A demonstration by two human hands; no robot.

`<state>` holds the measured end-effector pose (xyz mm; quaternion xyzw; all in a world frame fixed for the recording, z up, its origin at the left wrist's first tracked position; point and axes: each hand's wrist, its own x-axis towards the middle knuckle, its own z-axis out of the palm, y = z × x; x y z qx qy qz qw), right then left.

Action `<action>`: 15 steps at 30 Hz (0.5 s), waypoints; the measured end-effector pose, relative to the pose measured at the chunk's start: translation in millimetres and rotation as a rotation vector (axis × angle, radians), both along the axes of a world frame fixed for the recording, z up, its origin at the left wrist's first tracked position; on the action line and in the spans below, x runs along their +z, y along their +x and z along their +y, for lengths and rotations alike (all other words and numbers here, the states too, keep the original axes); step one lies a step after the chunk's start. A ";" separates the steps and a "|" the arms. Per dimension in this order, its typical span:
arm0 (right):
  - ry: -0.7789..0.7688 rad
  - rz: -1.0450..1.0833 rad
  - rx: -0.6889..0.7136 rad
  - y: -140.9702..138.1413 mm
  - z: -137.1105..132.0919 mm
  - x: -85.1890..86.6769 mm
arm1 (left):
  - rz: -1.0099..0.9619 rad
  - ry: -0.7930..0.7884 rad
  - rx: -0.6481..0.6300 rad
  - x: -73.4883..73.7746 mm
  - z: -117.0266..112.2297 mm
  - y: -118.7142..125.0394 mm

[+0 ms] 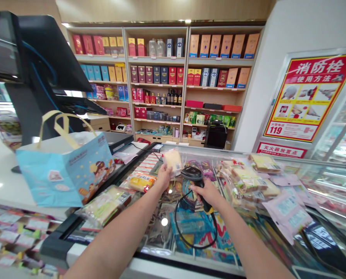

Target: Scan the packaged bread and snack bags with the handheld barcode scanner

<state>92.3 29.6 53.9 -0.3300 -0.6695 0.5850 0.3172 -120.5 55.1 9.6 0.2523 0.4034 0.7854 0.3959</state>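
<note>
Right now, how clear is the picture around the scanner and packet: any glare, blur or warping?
Head view: the black handheld barcode scanner in the right hand and the pale wrapped packet in the left hand look fairly sharp; a round white glare spot marks the glass display counter; the wide lens bows the wooden shelves.

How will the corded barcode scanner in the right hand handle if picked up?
The barcode scanner in the right hand looks like stiff moulded plastic, so it should stay rigid. Its wide head on a narrower grip suggests it is top-heavy and could tip if stood down. Its thin looped cable looks flexible and may drag or snag on the blue packets below.
</note>
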 end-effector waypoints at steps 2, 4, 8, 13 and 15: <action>0.046 -0.061 0.007 0.1 -1.7 1.7 | 0.036 0.001 0.006 0.9 -0.6 -0.1; 0.109 -0.133 0.017 1.8 -2.2 4.5 | 0.132 -0.018 0.017 2.3 -2.0 -1.2; 0.322 -0.283 -0.010 8.6 -0.8 12.2 | 0.483 -0.089 0.056 8.1 -5.6 -6.5; 0.523 -0.512 0.006 12.8 -0.3 19.2 | 0.794 -0.145 0.063 14.8 -7.4 -14.8; 0.538 -0.571 0.016 12.4 -1.1 19.5 | 0.801 -0.148 0.053 14.5 -6.4 -17.0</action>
